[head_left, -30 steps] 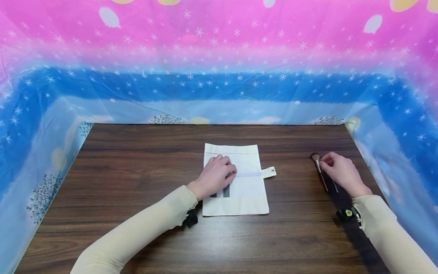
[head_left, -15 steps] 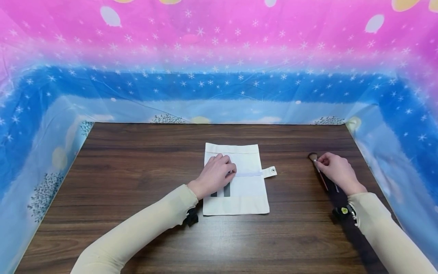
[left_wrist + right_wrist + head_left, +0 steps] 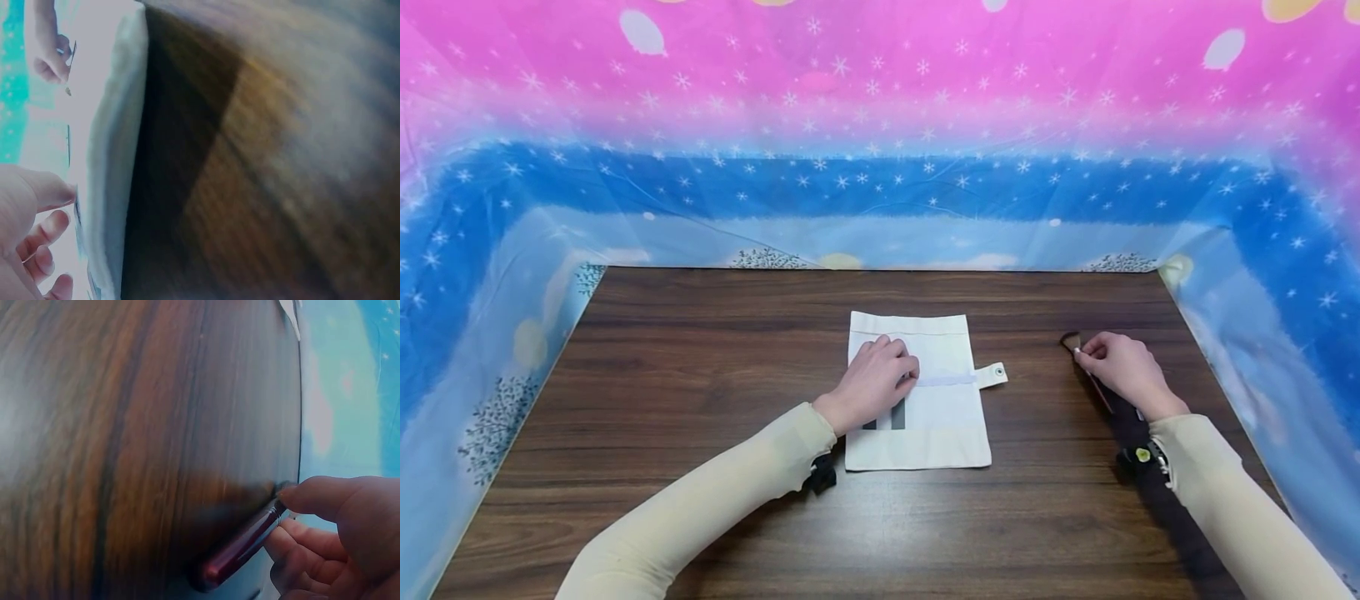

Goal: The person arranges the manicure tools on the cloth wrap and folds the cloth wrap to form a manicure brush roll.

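A white fabric brush roll point(image 3: 942, 350) lies unfolded, with a snap tab point(image 3: 992, 375) sticking out to its right. My left hand point(image 3: 871, 379) rests on its left half, fingers bent; the left wrist view shows the thumb point(image 3: 53, 190) touching the cloth. Dark grey strips point(image 3: 898, 413) show below that hand, partly covered by it. Off to the right, my right hand point(image 3: 1126, 371) pinches a makeup brush point(image 3: 1070, 341) near its metal collar, between thumb and fingers. Brown bristles point away and left; the glossy dark red handle point(image 3: 240, 550) slants down toward the table.
The dark wood table point(image 3: 715, 333) is bordered by a printed cloth backdrop point(image 3: 880, 187) at the back and sides. A thin stick-like end point(image 3: 1140, 414) shows just under my right wrist, mostly hidden by the hand. Both wrists carry small black cameras.
My right hand has moved slightly left, and the pinched brush has shifted left with it, away from the thin stick-like thing. My left hand stays in place on the brush roll.
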`<state>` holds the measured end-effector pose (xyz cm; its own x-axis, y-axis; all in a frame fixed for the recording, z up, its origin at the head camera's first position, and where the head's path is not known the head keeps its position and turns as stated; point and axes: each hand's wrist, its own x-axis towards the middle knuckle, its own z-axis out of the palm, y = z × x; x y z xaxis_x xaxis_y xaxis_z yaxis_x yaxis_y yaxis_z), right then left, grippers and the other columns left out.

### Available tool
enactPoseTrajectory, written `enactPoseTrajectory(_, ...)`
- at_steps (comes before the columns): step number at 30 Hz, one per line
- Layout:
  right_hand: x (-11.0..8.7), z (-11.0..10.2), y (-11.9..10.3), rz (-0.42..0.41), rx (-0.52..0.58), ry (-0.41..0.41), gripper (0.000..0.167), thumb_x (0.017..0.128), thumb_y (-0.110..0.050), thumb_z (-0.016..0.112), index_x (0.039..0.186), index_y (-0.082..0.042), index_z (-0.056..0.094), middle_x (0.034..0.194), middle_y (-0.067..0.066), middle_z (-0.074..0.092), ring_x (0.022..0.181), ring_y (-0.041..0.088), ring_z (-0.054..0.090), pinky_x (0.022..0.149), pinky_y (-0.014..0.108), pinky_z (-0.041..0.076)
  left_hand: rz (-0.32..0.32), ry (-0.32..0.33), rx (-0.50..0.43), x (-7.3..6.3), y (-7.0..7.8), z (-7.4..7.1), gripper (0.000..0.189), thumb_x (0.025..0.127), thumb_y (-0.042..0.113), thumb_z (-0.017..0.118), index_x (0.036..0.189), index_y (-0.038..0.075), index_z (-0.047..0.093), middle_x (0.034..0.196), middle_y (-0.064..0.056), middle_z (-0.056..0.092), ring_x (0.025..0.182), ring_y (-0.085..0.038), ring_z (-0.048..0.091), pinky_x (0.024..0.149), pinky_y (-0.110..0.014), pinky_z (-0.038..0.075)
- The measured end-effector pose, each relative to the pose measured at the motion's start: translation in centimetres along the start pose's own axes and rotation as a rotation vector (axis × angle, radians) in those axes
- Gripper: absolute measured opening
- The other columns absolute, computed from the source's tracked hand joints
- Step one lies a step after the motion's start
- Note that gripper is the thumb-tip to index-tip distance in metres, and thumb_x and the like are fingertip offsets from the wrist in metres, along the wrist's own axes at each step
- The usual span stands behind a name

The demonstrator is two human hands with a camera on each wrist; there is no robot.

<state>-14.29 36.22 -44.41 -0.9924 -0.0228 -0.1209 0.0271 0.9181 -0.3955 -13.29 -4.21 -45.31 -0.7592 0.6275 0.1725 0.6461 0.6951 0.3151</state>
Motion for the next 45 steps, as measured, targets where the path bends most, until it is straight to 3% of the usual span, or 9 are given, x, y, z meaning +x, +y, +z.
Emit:
enactPoseTrajectory(12, 0.8, 0.0, -2.3, -0.008, 0.083, -0.066, 0.03, 0.101, -0.027, 0.064, 0.105, 0.002, 0.068, 0.096, 0.016, 0.072, 0.083, 0.026, 0.066, 0.076, 0.046, 0.051, 0.009, 0.007, 0.001, -0.1, 0.1, 0.3, 0.013, 0.104, 0.013, 0.065, 0.093, 0.017, 0.072, 0.095, -0.001, 0.062, 0.085, -0.021, 0.048, 0.078, -0.038, 0.04)
enactPoseTrajectory(20, 1.4, -0.5, -4.8, -0.002, 0.083, -0.064, 0.033, 0.103, -0.036, 0.063, 0.109, -0.004, 0.067, 0.107, 0.016, 0.072, 0.098, 0.034, 0.065, 0.093, 0.066, 0.042, 0.017, 0.024, 0.022, -0.1, 0.1, 0.3, 0.013, 0.104, 0.014, 0.066, 0.092, 0.018, 0.07, 0.095, -0.001, 0.062, 0.085, -0.021, 0.048, 0.077, -0.039, 0.041)
enactPoseTrajectory(26, 1.9, -1.1, -6.6, -0.044, 0.117, -0.07, 0.034, 0.103, -0.035, 0.063, 0.113, -0.002, 0.066, 0.11, 0.018, 0.072, 0.101, 0.034, 0.067, 0.088, 0.053, 0.05, 0.02, 0.026, 0.03, -0.1, 0.1, 0.3, 0.013, 0.104, 0.014, 0.065, 0.093, 0.018, 0.069, 0.096, -0.001, 0.062, 0.085, -0.021, 0.049, 0.077, -0.039, 0.042)
enactPoseTrajectory(45, 3.5, -1.4, -11.4, -0.13, 0.196, -0.096, 0.034, 0.104, -0.03, 0.062, 0.122, -0.001, 0.065, 0.112, 0.019, 0.071, 0.1, 0.033, 0.067, 0.086, 0.05, 0.052, 0.013, 0.017, 0.039, 0.1, 0.0, 0.3, 0.012, 0.104, 0.014, 0.064, 0.094, 0.018, 0.068, 0.097, -0.001, 0.062, 0.086, -0.022, 0.049, 0.078, -0.04, 0.042)
